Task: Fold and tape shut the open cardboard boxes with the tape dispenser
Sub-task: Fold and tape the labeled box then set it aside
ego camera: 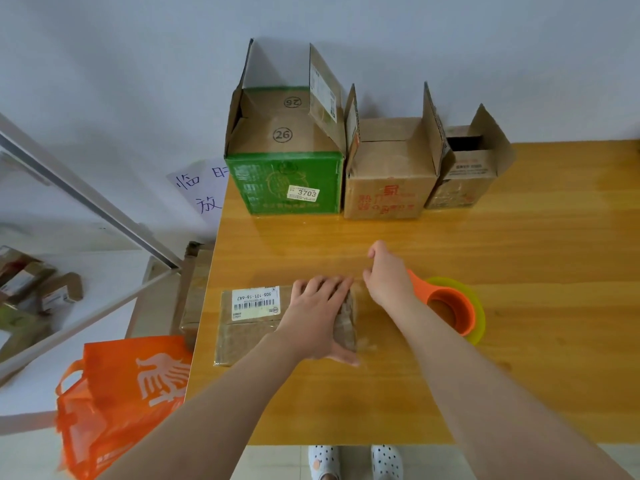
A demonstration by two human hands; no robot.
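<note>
- Head view looks down on a yellow wooden worktop (519, 375) with both bare forearms reaching across it.
- The left hand (320, 313) lies flat on the right end of a flat box (252, 323). Its fingers are straight and spread, and its thumb is down at the near edge, so its grip is released and it only presses on the cardboard.
- The flat box lies closed near the worktop's left edge, with a white barcode label (254, 301) on its top beside the left hand.
- The right hand (388, 275) is just beside the box's far right corner, with fingers curled and thumb raised. It cannot be told whether its grip holds anything.
- The tape dispenser (446, 306), orange with a yellow-green roll, rests on the worktop just right of the right wrist, which covers part of its handle.
- Three open boxes stand in a row against the wall at the back, touching or nearly so. They are a green box (287, 181) on the left, a brown box (388, 192) in the middle and a small box (460, 181) on the right.
- The green box has its inner flaps folded down and its side flaps upright. The brown box also has its side flaps upright.
- An orange bag (117, 393) sits on the floor left of the worktop.
- A paper sheet (204, 188) with handwriting hangs on the wall behind the worktop's left corner.
- White dotted shoes (323, 459) show below the near edge.
</note>
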